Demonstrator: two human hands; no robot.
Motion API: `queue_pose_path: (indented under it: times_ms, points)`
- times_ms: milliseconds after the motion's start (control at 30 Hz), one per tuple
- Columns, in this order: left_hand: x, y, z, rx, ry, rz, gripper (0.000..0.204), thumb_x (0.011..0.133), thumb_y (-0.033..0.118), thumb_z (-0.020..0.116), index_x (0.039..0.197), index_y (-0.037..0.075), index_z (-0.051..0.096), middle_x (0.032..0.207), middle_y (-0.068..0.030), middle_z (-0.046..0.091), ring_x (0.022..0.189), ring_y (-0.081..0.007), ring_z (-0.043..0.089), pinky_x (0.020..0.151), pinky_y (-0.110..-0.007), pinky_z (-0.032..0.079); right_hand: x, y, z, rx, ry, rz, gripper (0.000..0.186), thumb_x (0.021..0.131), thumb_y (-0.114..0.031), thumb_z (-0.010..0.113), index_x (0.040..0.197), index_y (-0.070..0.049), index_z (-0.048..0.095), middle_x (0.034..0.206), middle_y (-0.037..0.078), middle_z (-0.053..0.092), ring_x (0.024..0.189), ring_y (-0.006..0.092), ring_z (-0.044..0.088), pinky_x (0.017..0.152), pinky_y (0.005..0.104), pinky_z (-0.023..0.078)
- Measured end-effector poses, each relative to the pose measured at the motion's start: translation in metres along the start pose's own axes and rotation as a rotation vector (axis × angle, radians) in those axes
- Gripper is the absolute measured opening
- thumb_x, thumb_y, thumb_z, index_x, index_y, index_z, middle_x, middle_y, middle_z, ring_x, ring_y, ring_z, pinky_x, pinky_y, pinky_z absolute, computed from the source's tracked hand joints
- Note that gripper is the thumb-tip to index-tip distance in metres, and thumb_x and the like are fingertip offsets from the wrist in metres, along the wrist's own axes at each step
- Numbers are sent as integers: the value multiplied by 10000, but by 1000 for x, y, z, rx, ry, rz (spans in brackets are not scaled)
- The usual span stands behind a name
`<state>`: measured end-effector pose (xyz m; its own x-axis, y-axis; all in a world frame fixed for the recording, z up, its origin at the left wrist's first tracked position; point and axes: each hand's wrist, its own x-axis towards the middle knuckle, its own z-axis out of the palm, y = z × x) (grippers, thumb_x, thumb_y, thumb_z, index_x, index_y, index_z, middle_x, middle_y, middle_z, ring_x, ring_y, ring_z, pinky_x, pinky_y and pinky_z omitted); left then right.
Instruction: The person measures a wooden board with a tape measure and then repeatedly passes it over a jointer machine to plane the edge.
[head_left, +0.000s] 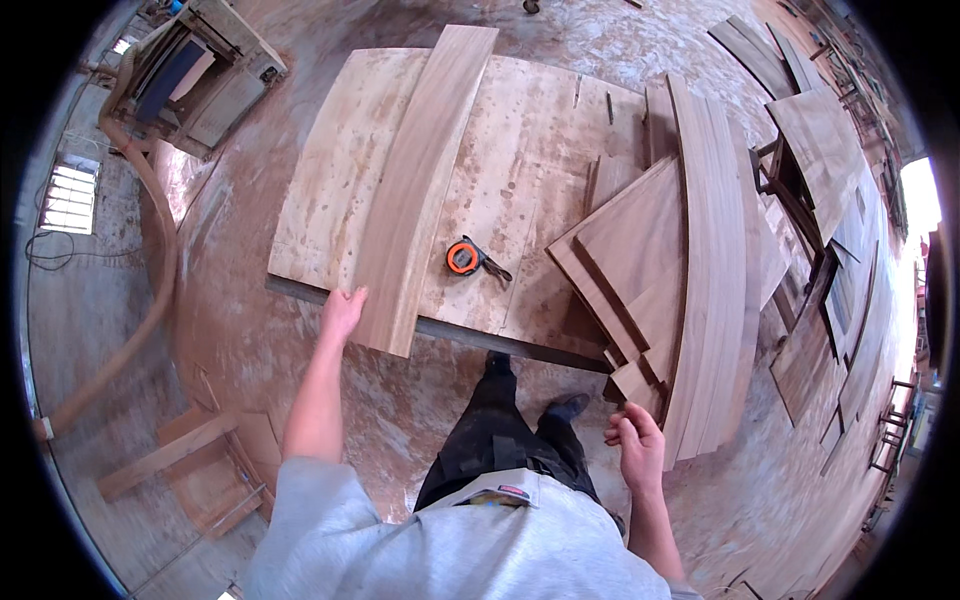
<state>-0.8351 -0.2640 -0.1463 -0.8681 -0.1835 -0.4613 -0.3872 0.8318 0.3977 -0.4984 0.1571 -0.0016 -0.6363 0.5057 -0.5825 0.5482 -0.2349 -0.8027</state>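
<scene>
Left hand (342,312) flat, fingers together, pressed to the near left edge of the long plank (420,190), which lies lengthwise across the counter (330,170), its near end overhanging the front edge. Right hand (637,443) loosely curled, holding nothing, just beside the stacked boards (700,260) at the counter's right edge. Orange tape measure (463,257) sits mid-counter. Step in hand appears to be positioning the plank; next calls for a steady push.
</scene>
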Motion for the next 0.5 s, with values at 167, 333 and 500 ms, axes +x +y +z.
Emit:
queue_pose_path:
  times_ms: [167, 333, 500]
  points:
    - [-12, -19, -28, -727, -326, 47, 439, 920, 374, 610, 1062, -41, 598, 1029, -108, 662, 931, -179, 620, 832, -340, 492, 29, -24, 61, -181, -190, 29, 371, 935, -131, 586, 1262, 37, 536, 999, 92, 651, 793, 131, 627, 698, 264, 519]
    - [-86, 69, -69, -888, -495, 214, 364, 953, 300, 591, 1138, -13, 572, 1034, -64, 649, 923, -119, 605, 813, -272, 499, 64, -65, 140, -2, -496, 89, 486, 951, -224, 561, 1329, 56, 439, 1116, 108, 628, 939, 157, 618, 770, 282, 514]
    - [-161, 120, -32, -801, -433, 358, 256, 947, 180, 559, 1120, -9, 566, 1008, -54, 636, 872, -105, 581, 790, -260, 486, 80, -96, 175, 333, -602, 217, 529, 946, -325, 558, 1279, 76, 466, 1098, 167, 613, 934, 216, 627, 787, 369, 527]
